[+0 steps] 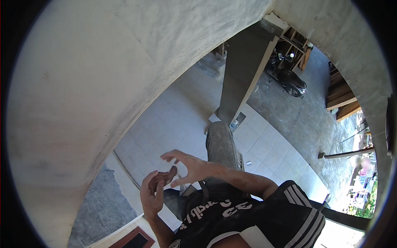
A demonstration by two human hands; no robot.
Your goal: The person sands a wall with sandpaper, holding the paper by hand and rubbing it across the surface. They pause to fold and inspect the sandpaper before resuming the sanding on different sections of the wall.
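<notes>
My left hand (153, 199) is closed around a small brown object (163, 178) with a curved tip. It looks like carved wood, but its exact kind cannot be made out. Just to the right of it, my right hand (192, 166) is open, thumb and fingers spread apart. The right fingers reach past the upper end of the brown object, and no contact with it shows. Both hands are in front of my black shirt, above my lap. Part of the brown object is hidden by the left fingers.
My knee (220, 140) points toward a grey pillar (244, 66) on the tiled floor (173, 111). A plastered wall (82, 82) curves along the left. A parked motorbike (289, 78) and stacked wooden planks (341, 97) stand farther off to the right.
</notes>
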